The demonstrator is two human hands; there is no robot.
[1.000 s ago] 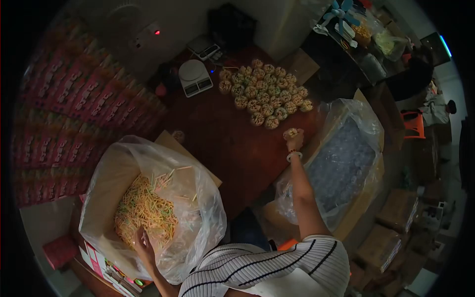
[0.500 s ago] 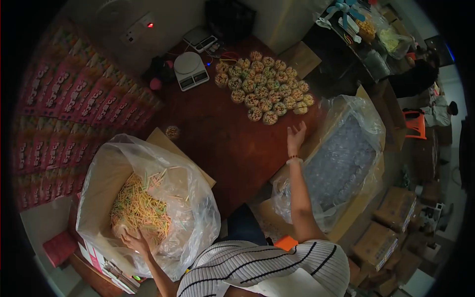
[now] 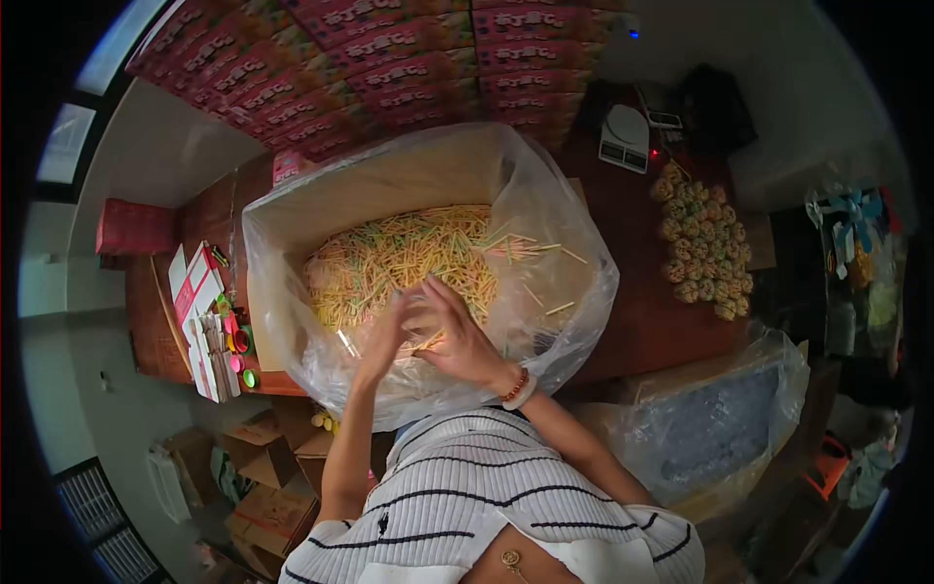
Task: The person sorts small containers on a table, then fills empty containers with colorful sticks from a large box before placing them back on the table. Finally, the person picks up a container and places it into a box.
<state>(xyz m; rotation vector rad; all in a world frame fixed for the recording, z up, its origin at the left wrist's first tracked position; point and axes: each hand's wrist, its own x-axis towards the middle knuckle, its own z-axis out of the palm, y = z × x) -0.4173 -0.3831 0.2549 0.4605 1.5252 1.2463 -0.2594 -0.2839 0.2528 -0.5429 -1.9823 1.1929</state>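
Note:
A cardboard box lined with a clear plastic bag (image 3: pixel 574 321) holds a heap of thin, pastel-coloured sticks (image 3: pixel 409 253). Above its near side, my left hand (image 3: pixel 382 336) and my right hand (image 3: pixel 462 343) come close together with curved fingers. A few sticks show by the right thumb, apparently in that hand's grip. The left fingers are smeared by motion. Whether a see-through object sits between the hands is hard to make out.
Filled round containers (image 3: pixel 702 238) crowd the table at right, near a white scale (image 3: pixel 625 136). Clear plastic containers (image 3: pixel 720 419) fill another lined box at lower right. Pink printed packages (image 3: pixel 389 58) are stacked behind. Flattened cartons (image 3: pixel 202 321) lie at left.
My view has swung left toward the box of sticks. My right hand has come from beside the filled containers to join my left hand over the sticks.

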